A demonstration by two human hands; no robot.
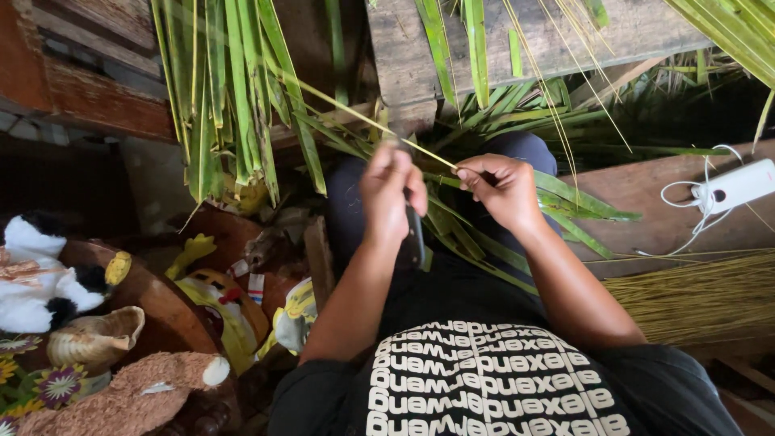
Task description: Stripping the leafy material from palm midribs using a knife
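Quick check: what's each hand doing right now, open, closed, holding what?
Left hand: closed around a dark knife handle, also touching the thin leaf strip.
Right hand: fingers pinched shut on the same leaf strip.

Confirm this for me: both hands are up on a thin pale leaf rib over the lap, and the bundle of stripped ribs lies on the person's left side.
Not quite. The head view shows the bundle of stripped ribs on the person's right side, not the left. The rest holds: the left hand and right hand are both on the thin pale leaf rib over the lap.
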